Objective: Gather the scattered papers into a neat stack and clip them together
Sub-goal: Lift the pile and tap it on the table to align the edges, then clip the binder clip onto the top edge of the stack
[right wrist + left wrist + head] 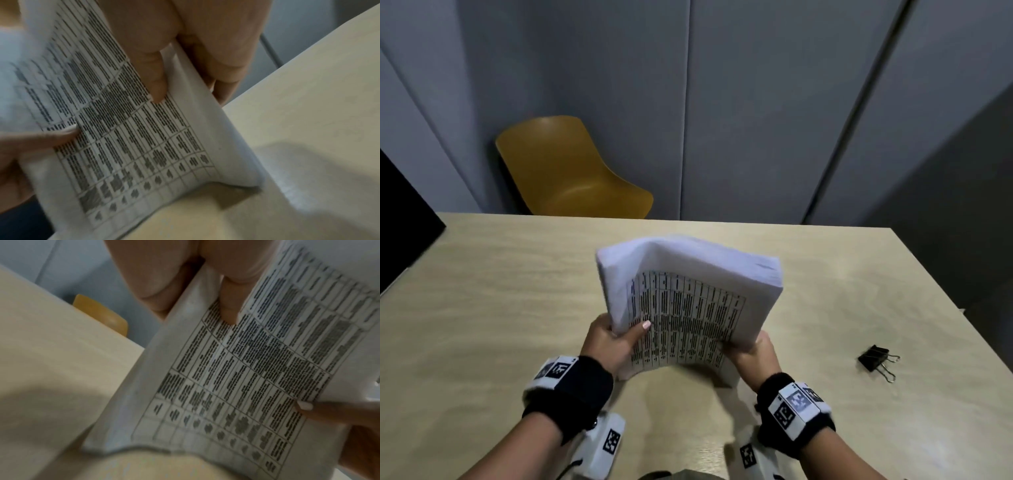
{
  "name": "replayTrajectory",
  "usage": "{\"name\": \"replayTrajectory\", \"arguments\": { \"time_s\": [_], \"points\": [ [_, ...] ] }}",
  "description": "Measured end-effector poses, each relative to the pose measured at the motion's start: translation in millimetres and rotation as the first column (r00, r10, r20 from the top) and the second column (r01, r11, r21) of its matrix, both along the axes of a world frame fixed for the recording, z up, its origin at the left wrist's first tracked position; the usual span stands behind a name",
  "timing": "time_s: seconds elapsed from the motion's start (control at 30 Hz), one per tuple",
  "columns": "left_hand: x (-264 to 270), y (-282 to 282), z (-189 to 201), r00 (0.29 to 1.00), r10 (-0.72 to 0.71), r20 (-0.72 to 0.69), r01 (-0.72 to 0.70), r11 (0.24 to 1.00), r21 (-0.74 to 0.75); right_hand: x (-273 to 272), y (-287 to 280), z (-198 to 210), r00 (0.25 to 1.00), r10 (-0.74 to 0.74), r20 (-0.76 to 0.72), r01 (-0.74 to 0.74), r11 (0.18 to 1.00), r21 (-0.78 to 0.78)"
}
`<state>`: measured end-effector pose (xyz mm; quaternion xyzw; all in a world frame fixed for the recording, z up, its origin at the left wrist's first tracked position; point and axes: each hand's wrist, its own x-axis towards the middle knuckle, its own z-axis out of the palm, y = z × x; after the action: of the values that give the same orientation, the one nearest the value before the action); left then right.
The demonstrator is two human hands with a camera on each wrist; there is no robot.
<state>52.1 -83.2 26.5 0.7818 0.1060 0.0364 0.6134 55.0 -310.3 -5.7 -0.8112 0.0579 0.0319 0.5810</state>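
Observation:
A thick stack of white papers (pixel 688 301) with a printed table on its near face stands on its lower edge on the table, bowed toward me. My left hand (pixel 616 337) grips its left side, thumb on the printed face. My right hand (pixel 751 349) grips its right side. The left wrist view has the printed sheet (pixel 246 369) with my thumb on it and the other hand's thumb at the right edge. In the right wrist view the same sheet (pixel 133 138) curves down to the tabletop. A black binder clip (pixel 876 359) lies on the table to the right of the stack.
The pale wooden table (pixel 517 291) has its far edge just beyond the stack and a right edge sloping near the clip. A yellow chair (pixel 571 171) stands behind the table against grey wall panels. A dark panel (pixel 400 222) sits at the far left.

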Motion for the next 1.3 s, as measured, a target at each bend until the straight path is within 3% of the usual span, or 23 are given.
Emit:
{"name": "replayTrajectory", "arguments": {
  "time_s": [0.1,0.23,0.3,0.37,0.4,0.5,0.6,0.7,0.83,1.03,1.1,1.17,1.23,1.3],
  "points": [
    [10,2,1,0.988,-0.139,-0.069,0.146,0.983,0.109,-1,-6,3,0.99,0.012,-0.142,0.002,0.995,0.096],
    [16,-1,-20,0.895,-0.283,-0.344,0.303,0.953,0.007,-12,-31,-7,0.921,0.125,-0.368,-0.119,0.992,0.04],
    [13,-3,-44,0.832,-0.28,-0.479,0.331,0.943,0.024,-21,-48,-14,0.908,-0.091,-0.408,0.045,0.992,-0.12],
    [11,-1,-60,0.786,-0.254,-0.563,0.338,0.94,0.049,-28,-66,-12,0.866,-0.437,-0.241,0.392,0.895,-0.214],
    [12,1,-72,0.768,-0.244,-0.592,0.349,0.935,0.066,-29,-78,-10,0.801,-0.578,-0.158,0.542,0.811,-0.22],
    [19,13,-117,0.714,-0.222,-0.665,0.379,0.92,0.1,-26,-109,-3,0.59,-0.807,-0.035,0.792,0.586,-0.17],
    [16,1,-101,0.699,-0.211,-0.683,0.377,0.921,0.101,-16,-136,-2,0.336,-0.923,-0.188,0.93,0.356,-0.089],
    [16,-3,-94,0.695,-0.193,-0.693,0.389,0.911,0.137,-6,-158,-6,0.259,-0.89,-0.376,0.945,0.313,-0.09],
    [16,-2,-94,0.69,-0.207,-0.694,0.407,0.903,0.135,2,-175,-15,0.315,-0.895,-0.315,0.912,0.377,-0.16],
    [15,3,-100,0.691,-0.207,-0.692,0.396,0.91,0.124,-5,-160,-16,0.369,-0.9,-0.23,0.896,0.411,-0.171],
    [14,6,-103,0.692,-0.21,-0.691,0.384,0.917,0.107,-6,-138,-18,0.471,-0.869,-0.149,0.857,0.491,-0.155],
    [15,8,-108,0.698,-0.217,-0.682,0.389,0.915,0.107,-4,-106,-22,0.636,-0.764,-0.11,0.762,0.644,-0.069],
    [17,12,-116,0.704,-0.224,-0.674,0.385,0.918,0.097,-2,-73,-21,0.794,-0.599,-0.105,0.603,0.798,0.012],
    [15,13,-114,0.7,-0.239,-0.673,0.39,0.918,0.079,3,-45,-16,0.915,-0.383,-0.128,0.384,0.923,-0.02]
  ]
}}
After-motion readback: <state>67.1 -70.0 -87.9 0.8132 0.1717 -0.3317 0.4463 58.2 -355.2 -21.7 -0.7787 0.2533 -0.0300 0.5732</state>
